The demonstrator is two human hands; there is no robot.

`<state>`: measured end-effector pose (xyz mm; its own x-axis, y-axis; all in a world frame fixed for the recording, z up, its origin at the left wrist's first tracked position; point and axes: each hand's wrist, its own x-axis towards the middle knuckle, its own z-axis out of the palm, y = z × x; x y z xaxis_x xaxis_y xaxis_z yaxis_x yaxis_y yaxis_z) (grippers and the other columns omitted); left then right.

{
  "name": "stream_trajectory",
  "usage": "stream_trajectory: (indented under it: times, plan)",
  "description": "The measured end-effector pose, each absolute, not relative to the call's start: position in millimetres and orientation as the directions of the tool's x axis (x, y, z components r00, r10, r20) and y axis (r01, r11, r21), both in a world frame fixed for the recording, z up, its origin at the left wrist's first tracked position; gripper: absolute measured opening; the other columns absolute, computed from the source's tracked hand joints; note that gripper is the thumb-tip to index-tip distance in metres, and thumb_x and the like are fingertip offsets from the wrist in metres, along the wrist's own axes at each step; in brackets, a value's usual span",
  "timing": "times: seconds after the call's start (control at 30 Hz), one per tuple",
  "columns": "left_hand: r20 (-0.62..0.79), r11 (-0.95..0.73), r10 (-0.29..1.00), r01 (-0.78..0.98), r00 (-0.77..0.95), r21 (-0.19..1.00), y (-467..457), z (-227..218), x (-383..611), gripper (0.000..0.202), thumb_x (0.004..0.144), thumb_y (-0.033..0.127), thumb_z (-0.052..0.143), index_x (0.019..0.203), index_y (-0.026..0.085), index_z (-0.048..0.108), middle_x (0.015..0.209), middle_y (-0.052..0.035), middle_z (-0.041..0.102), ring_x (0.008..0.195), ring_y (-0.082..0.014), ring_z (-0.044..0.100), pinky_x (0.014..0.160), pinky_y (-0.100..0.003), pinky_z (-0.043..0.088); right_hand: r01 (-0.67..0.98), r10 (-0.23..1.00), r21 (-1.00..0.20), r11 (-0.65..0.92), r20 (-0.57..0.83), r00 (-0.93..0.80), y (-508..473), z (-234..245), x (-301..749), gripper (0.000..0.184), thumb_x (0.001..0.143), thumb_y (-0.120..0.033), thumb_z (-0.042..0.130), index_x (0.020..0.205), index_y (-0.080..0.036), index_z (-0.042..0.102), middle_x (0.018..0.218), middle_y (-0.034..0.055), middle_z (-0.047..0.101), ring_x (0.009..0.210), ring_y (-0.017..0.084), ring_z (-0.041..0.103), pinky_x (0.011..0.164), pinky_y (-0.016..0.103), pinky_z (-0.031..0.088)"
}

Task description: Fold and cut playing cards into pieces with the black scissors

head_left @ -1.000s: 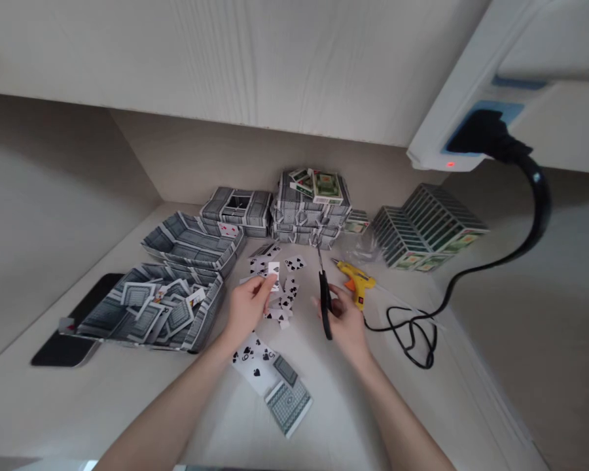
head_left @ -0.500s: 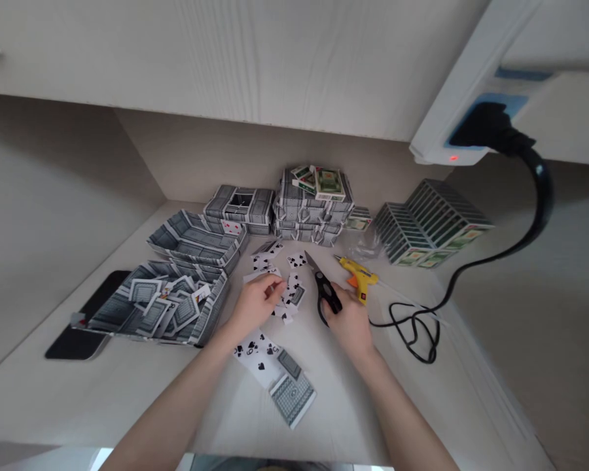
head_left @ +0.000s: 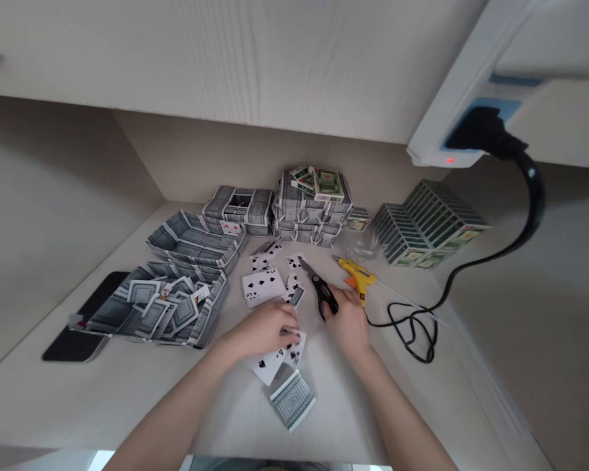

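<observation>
My left hand has its fingers closed over a small piece of playing card with spade marks, blurred a little. Beneath that hand lies a spade card, partly covered. Just nearer to me is a face-down card with a grey patterned back and folded edges. My right hand grips the handles of black scissors, their blades pointing away to the upper left. Beyond my left hand a three of spades lies face up, near several small cut card pieces.
An open card-built box full of card pieces stands left, partly over a black phone. Behind it are another open box and stacked card cases. Right are a yellow glue gun, card packs and a looped black cord.
My left hand has come nearer to me, from the three of spades onto the front cards, and closed on a small piece there. My right hand stays on the scissors.
</observation>
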<state>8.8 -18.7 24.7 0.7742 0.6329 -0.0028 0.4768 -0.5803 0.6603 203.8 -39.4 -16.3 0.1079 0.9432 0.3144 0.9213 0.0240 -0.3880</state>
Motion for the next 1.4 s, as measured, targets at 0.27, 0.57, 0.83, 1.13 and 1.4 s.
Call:
stream_trajectory:
  times: [0.27,0.57,0.83,1.13,1.4]
  plan:
    - [0.057,-0.234,0.948,0.566,0.313,0.79,-4,20,8,0.019,0.078,0.036,0.046,0.082,0.019,0.054,0.053,0.0057,0.048,0.048,-0.0097,0.044,0.048,-0.02,0.032,0.783,0.909,-0.601,0.16,0.399,0.121,-41,-4,199,0.023,0.08,-0.024,0.049,0.094,-0.016,0.065,0.09,0.0107,0.063,0.09,0.024,0.054,0.084,0.039,0.043]
    - [0.114,-0.217,0.972,0.591,0.206,0.777,-11,21,16,0.014,0.074,0.034,0.05,0.078,0.021,0.05,0.049,0.0071,0.048,0.043,-0.0091,0.047,0.047,-0.02,0.034,0.407,0.987,-0.899,0.159,0.155,-0.043,-53,10,180,0.031,0.079,-0.039,0.052,0.099,-0.018,0.062,0.093,0.0084,0.063,0.077,0.018,0.06,0.061,0.027,0.049]
    - [0.11,-0.136,0.991,0.648,0.081,0.749,-8,20,14,0.01,0.072,0.024,0.049,0.081,0.02,0.046,0.049,0.0074,0.046,0.042,-0.0106,0.048,0.047,-0.021,0.033,0.923,0.965,-0.384,0.005,0.246,0.097,-40,-10,209,0.023,0.075,-0.026,0.055,0.094,-0.016,0.062,0.092,0.0128,0.059,0.092,0.028,0.052,0.082,0.04,0.04]
    - [0.146,-0.147,0.988,0.656,0.056,0.74,-2,16,9,0.027,0.078,0.031,0.044,0.101,0.018,0.053,0.072,-0.0007,0.063,0.044,-0.0103,0.049,0.049,-0.022,0.037,0.915,0.972,-0.399,-0.063,0.183,0.147,-41,-7,203,0.026,0.07,-0.024,0.055,0.094,-0.013,0.051,0.081,0.0104,0.06,0.08,0.024,0.057,0.07,0.033,0.043]
    - [0.141,-0.118,0.99,0.592,0.008,0.797,0,13,7,0.032,0.078,0.041,0.046,0.095,0.017,0.058,0.062,-0.0009,0.064,0.05,-0.013,0.056,0.051,-0.022,0.041,0.71,0.978,-0.696,-0.11,0.051,0.202,-41,-5,212,0.021,0.063,-0.029,0.056,0.08,-0.02,0.048,0.069,0.0018,0.061,0.065,0.018,0.061,0.058,0.027,0.044]
